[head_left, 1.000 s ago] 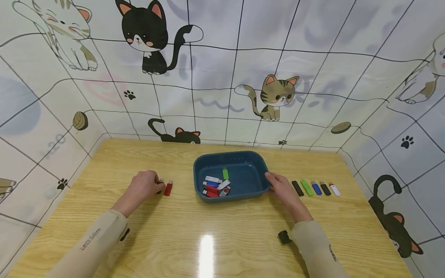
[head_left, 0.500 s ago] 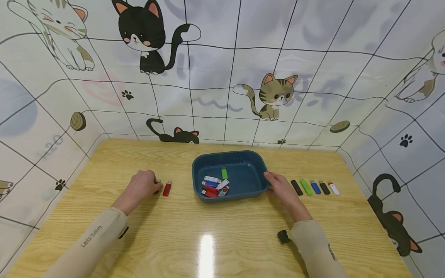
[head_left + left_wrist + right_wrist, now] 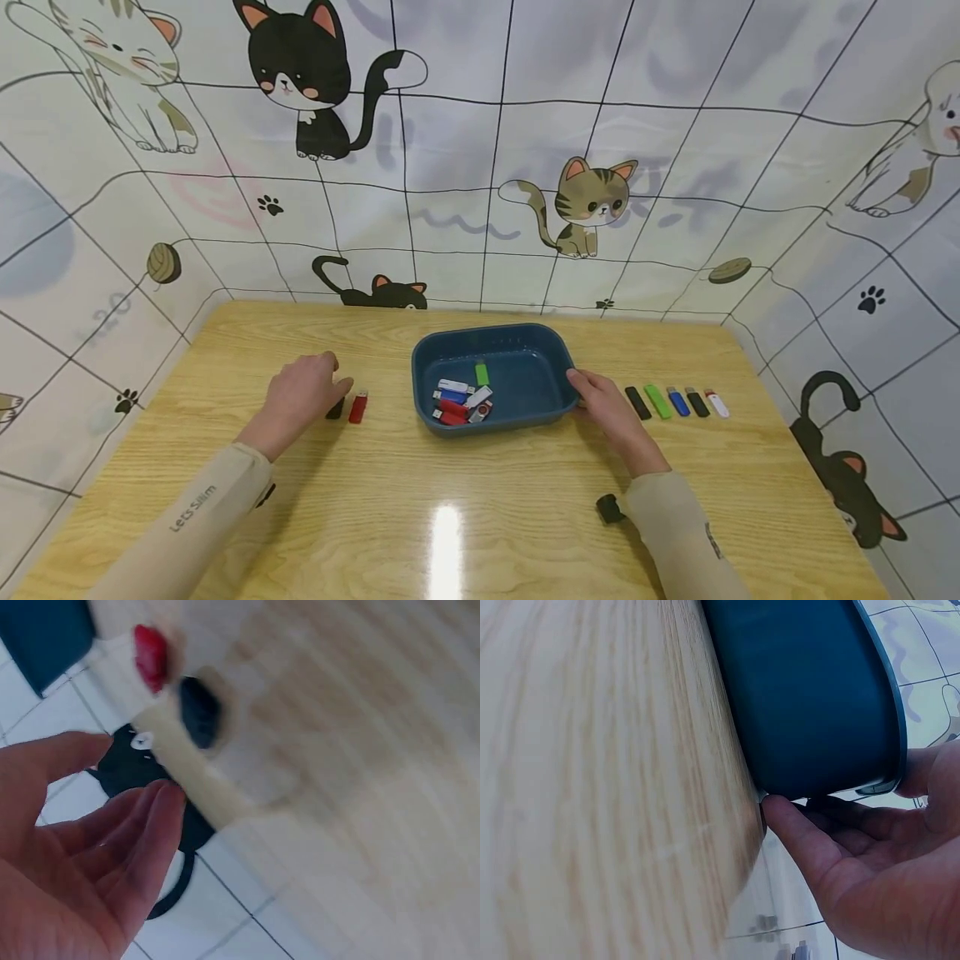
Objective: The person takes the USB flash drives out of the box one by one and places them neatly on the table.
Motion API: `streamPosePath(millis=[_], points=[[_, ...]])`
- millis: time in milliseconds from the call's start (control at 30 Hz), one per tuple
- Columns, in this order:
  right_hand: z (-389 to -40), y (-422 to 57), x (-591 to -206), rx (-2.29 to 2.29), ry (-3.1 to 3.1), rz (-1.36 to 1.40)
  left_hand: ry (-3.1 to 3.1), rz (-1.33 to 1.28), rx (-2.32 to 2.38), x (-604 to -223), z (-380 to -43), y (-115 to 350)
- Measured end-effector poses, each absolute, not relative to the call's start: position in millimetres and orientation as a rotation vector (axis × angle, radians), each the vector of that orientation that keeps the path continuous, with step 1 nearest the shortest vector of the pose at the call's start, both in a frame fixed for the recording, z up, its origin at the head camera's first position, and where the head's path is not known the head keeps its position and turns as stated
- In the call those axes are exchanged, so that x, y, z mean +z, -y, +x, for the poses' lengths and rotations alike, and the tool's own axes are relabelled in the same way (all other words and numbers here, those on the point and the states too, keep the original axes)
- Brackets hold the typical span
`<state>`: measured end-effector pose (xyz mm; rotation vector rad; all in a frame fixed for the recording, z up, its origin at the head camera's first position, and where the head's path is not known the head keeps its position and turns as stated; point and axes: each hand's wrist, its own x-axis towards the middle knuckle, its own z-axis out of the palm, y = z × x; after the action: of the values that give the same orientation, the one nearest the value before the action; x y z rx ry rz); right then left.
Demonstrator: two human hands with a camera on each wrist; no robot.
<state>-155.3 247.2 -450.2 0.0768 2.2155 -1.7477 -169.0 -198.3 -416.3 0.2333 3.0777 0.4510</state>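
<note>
Beige sleeves (image 3: 198,517): both over the wooden worktop (image 3: 360,533), dark lettering along the left one.
Left hand (image 3: 300,396): grip spread, thumb and fingers apart with nothing between them, just beside the black USB stick (image 3: 336,409).
Black USB stick: on the worktop, partly hidden by that hand in the head view.
Red USB stick (image 3: 357,408): just right of the black one.
Right hand (image 3: 609,408): grip pinching the right end of the blue tray.
Blue tray (image 3: 532,379): mid-worktop, between the hands; a mixed pile of sticks (image 3: 453,397) in its near left part, one green stick (image 3: 482,374) just behind.
Row of five sticks (image 3: 658,402): right of the right hand.
Cat-print wall (image 3: 450,217): behind the worktop.
</note>
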Motion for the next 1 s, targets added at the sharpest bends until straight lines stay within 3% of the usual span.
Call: streamPosePath(millis=[500, 1000], points=[[-157, -247, -453, -1.736, -2.229, 0.093, -3.222, 0.455, 0.687, -377, -168, 117], [-158, -248, -453, -1.732, -2.225, 0.091, -3.031, 0.573, 0.498, -387, -183, 44]])
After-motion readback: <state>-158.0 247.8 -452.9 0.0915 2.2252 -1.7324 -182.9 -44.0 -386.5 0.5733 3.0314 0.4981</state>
